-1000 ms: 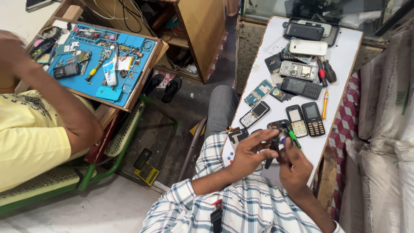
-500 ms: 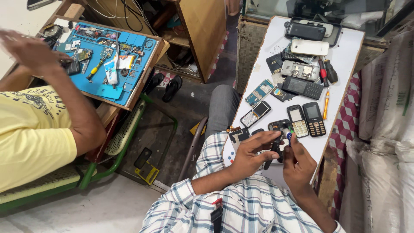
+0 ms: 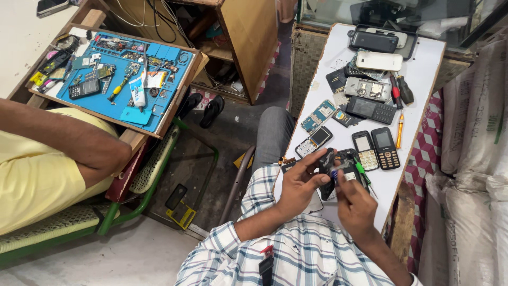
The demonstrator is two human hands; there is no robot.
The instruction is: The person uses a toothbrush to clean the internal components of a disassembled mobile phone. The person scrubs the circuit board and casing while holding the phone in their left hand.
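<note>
Both hands [image 3: 328, 185] grip a black phone [image 3: 330, 175] over table [image 3: 423, 63]

blue mat [image 3: 159, 53] | yellow-sleeved co-worker [image 3: 32, 169] | black sandals [image 3: 203, 106]

Two black keypad phones [image 3: 374, 148] lie side by side on the white bench [image 3: 423, 69], each with a small pale rectangular screen; a dark bar phone [image 3: 370, 109] just above them has a dark screen, and a slim phone [image 3: 316, 141] to their left shows a dark screen too. On the blue mat [image 3: 159, 69] at far left sit a small black phone [image 3: 83, 89], screen dark, and an upright white tube [image 3: 138, 91] with a blue and red label. White woven sacks [image 3: 476, 159] with green print stand against the right edge.
</note>
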